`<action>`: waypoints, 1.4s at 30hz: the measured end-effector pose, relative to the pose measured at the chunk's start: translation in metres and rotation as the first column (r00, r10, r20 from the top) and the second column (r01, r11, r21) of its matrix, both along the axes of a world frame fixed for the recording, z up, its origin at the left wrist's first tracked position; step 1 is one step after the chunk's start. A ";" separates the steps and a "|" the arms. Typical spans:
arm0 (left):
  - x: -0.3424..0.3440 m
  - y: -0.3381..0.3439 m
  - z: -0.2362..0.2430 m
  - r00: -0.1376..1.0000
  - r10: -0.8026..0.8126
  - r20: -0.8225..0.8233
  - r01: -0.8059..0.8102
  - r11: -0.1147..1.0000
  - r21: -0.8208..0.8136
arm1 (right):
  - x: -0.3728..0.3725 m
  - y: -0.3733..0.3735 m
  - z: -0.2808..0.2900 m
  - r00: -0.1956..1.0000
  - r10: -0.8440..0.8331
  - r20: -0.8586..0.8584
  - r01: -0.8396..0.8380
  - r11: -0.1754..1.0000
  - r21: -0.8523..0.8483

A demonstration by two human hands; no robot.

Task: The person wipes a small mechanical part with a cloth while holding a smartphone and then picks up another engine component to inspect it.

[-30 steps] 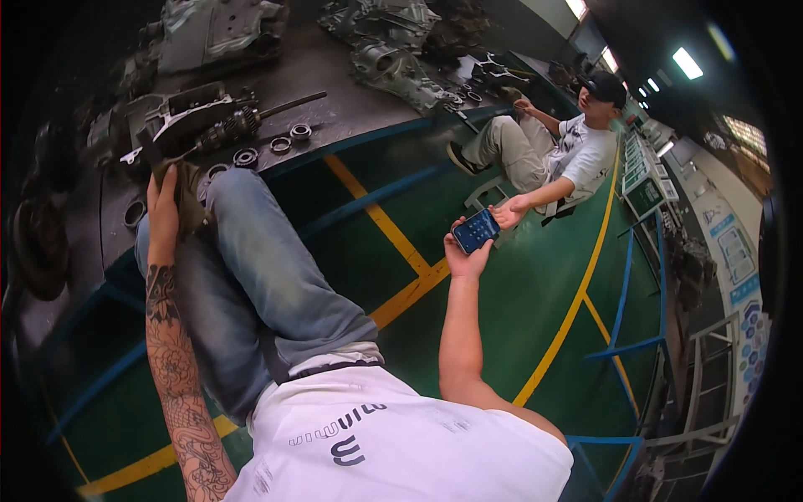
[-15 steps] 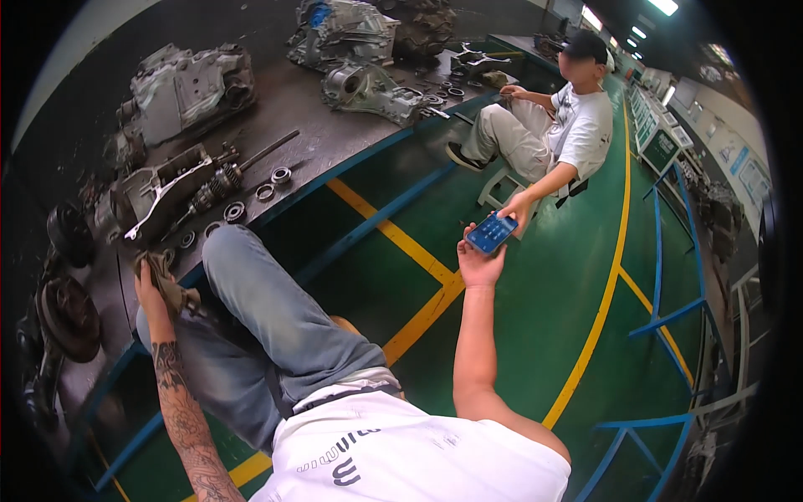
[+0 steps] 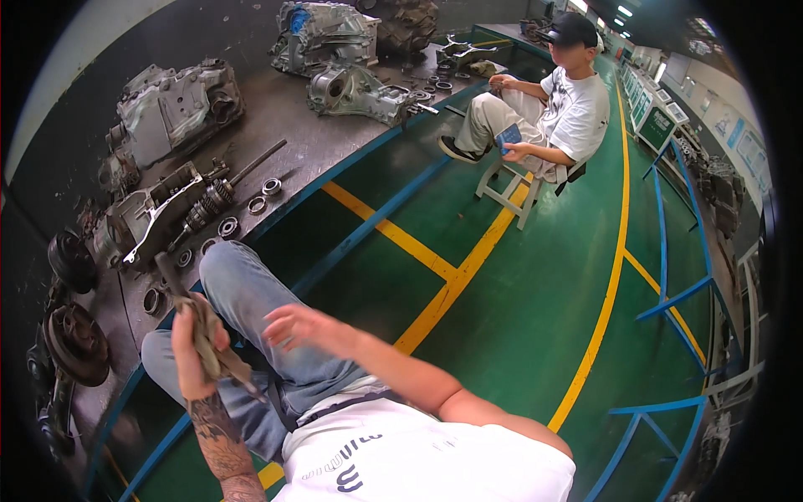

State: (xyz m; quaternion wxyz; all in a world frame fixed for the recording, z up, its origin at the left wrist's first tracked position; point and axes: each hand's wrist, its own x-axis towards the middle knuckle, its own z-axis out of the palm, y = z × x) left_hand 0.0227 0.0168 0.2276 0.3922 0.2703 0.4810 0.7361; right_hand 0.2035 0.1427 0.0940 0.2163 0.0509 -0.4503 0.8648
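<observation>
My left hand [image 3: 191,356] is closed on a crumpled brown-green rag [image 3: 209,335], held up beside my left knee. A dark rod-shaped metal part [image 3: 171,274] sticks up out of the cloth; its lower end is hidden. My right hand [image 3: 308,328] hovers above my thighs, a little right of the rag and apart from it. It is somewhat blurred, its fingers stretched out, and nothing shows in it. Past my left knee, a gear shaft [image 3: 207,207], an opened gearbox housing [image 3: 159,209] and several bearing rings [image 3: 228,226] lie on the workbench [image 3: 263,109].
On a stool [image 3: 500,197] ahead sits a person [image 3: 577,105] holding a blue-screened phone [image 3: 508,138]. Large gearbox casings [image 3: 180,113] stand along the bench. Dark round drums [image 3: 75,343] are at its left end. Blue metal frames [image 3: 661,251] line the right side.
My right hand has let go of the phone and swung left over my lap; the other person has drawn the phone back. My left hand has come rightward with the rag, and the rod now shows.
</observation>
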 end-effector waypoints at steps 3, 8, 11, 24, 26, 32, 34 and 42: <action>0.028 -0.009 -0.022 0.986 -0.133 0.098 0.129 0.990 0.048 | -0.021 -0.044 0.013 0.981 -0.097 -0.169 0.095 0.995 -0.021; 0.056 -0.017 -0.056 0.933 -0.158 0.324 0.146 0.987 0.060 | -0.027 -0.025 0.024 0.995 0.067 -0.078 -0.071 0.997 -0.040; 0.048 -0.022 -0.074 0.969 -0.071 0.236 0.071 0.997 0.009 | -0.038 -0.021 0.030 0.971 0.124 0.203 -0.129 0.992 0.010; -0.004 -0.040 -0.066 0.984 0.086 0.155 -0.078 0.996 -0.053 | -0.038 -0.066 -0.013 0.876 0.460 0.147 -0.430 0.881 -0.196; 0.001 -0.045 -0.058 0.980 0.174 0.092 -0.168 0.983 -0.071 | -0.044 -0.069 -0.012 0.888 0.434 0.151 -0.399 0.892 -0.212; 0.002 -0.043 -0.070 0.929 0.346 -0.130 -0.346 0.938 0.030 | -0.064 -0.074 -0.012 0.986 0.012 0.166 -0.042 0.982 0.182; -0.005 -0.035 -0.089 0.883 0.370 -0.290 -0.331 0.927 0.175 | -0.071 -0.071 -0.006 0.979 -0.012 0.204 0.006 1.000 0.027; -0.032 -0.025 -0.145 0.943 0.295 -0.154 -0.294 0.955 0.032 | -0.089 -0.065 -0.038 0.969 0.009 0.247 -0.018 0.999 0.036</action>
